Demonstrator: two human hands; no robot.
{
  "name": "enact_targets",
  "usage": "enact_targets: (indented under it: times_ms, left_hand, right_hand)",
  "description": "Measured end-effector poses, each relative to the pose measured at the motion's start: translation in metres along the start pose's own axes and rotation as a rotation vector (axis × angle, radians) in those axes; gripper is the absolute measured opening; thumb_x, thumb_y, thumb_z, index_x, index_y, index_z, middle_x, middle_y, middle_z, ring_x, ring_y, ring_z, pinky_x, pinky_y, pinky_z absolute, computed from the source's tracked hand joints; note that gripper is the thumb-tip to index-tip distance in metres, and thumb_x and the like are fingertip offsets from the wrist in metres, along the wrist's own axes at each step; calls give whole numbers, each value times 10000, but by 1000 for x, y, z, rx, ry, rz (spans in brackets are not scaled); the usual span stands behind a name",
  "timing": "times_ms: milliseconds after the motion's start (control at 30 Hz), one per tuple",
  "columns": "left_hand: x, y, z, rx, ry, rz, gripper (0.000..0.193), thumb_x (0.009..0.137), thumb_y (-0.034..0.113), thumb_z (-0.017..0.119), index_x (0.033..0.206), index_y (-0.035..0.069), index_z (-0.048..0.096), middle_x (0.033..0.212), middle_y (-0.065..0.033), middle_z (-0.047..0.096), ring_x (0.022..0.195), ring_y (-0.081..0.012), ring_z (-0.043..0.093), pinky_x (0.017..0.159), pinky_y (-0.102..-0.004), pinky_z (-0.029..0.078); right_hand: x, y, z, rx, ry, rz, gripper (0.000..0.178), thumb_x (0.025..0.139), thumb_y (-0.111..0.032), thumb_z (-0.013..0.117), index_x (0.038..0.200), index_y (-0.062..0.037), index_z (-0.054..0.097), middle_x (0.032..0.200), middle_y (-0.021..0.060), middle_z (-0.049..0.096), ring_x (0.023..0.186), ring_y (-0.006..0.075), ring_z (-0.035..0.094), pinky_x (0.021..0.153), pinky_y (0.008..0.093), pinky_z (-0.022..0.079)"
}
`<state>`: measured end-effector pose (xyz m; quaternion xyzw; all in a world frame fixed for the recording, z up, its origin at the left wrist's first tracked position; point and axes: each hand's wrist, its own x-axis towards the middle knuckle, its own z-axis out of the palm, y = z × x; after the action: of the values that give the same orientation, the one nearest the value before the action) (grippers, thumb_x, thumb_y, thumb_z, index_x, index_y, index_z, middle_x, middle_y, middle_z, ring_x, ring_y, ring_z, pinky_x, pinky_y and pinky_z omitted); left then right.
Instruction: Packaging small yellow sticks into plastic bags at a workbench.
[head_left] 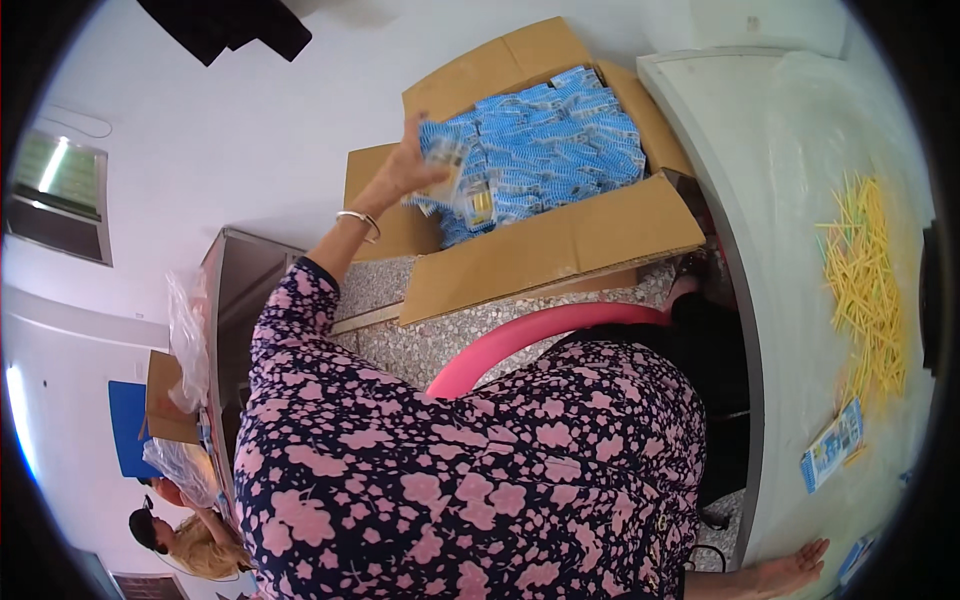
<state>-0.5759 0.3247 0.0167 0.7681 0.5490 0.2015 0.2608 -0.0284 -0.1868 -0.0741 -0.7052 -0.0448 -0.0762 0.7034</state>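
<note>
My left hand (408, 162), with a metal bangle on the wrist, reaches into an open cardboard box (560, 245) and grips a few small clear packets (462, 182) with yellow contents. The box is filled with several blue packets (555, 140) and stands on a speckled stone surface (420, 340). My right hand (795, 568) lies flat, fingers apart, on the edge of a white table (780, 200) at the lower right and holds nothing. My flower-patterned sleeve and top fill the lower middle of the picture.
A heap of thin yellow sticks (865, 280) lies on the white table, with a blue packet (832, 445) below it. A pink curved tube (540, 335) sits in front of the box. Clear plastic bags (188, 345) hang at the left. Another person (180, 540) is at the lower left.
</note>
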Motion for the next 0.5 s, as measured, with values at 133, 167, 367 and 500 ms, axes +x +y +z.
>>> enact_targets:
  times_ms: [133,167,367,500]
  left_hand:
    - [-14,-37,31,88,15,-40,947,586,106,754,1342,34,189,1179,-154,458,1056,-241,501,904,-332,429]
    - [-18,-30,40,6,-14,-89,926,603,88,752,1343,38,197,1181,-156,451,1073,-230,483,917,-326,415]
    - [-18,-33,69,-328,26,-53,944,640,82,765,1360,53,154,1243,-155,399,1145,-225,428,966,-325,380]
    - [-35,-45,74,-249,101,-4,1010,631,125,797,1364,34,108,1295,-163,344,1178,-228,402,984,-334,374]
  right_hand:
    - [-5,5,-4,19,-70,-146,373,990,-257,257,1243,-5,366,1250,221,466,1165,354,439,1022,452,319]
    - [-6,4,-4,49,-55,-139,372,993,-245,249,1259,-8,355,1247,218,471,1162,340,446,1023,449,318]
    - [13,44,-40,-314,-150,-535,357,996,-212,260,1191,-15,483,1178,160,551,1104,312,497,1005,452,332]
    - [15,41,-32,-706,-101,-738,409,998,-219,240,1068,-26,594,1128,109,596,1078,313,513,987,450,343]
